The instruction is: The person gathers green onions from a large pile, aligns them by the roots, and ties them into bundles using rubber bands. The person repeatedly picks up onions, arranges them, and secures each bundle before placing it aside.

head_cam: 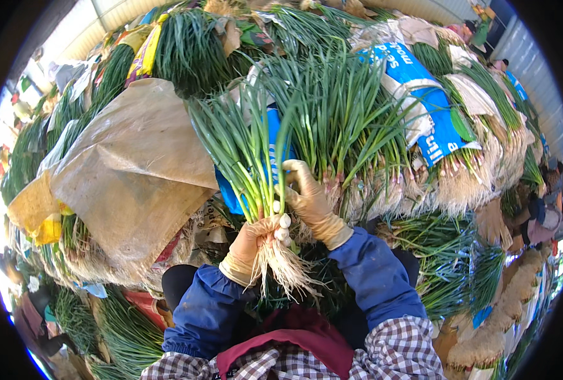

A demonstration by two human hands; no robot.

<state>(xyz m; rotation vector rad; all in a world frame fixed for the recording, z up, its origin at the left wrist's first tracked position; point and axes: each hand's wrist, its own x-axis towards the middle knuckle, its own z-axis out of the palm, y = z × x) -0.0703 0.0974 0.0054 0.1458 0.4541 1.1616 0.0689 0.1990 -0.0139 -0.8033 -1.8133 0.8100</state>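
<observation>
My left hand (249, 249), in a pale glove, grips a bunch of green onions (257, 175) near its lower end. The leaves fan up and away from me, and stringy pale roots (286, 270) hang below. Small white bulbs (283, 227) stick out at the right side of this bunch. My gloved right hand (312, 202) has its curled fingers and thumb around one green onion stalk (283, 180) at the bunch's right edge. Just beyond my hands, more green onions (338, 114) lie on the heap, roots towards me. Blue printed sacking (274, 133) shows behind the held leaves.
A tan plastic sheet (134, 156) covers part of the heap at left. Blue and white printed sacks (428, 99) lie over bunches at right. Loose green onions (447, 261) lie low at right, others (124, 327) at lower left. People (542, 218) are at the right edge.
</observation>
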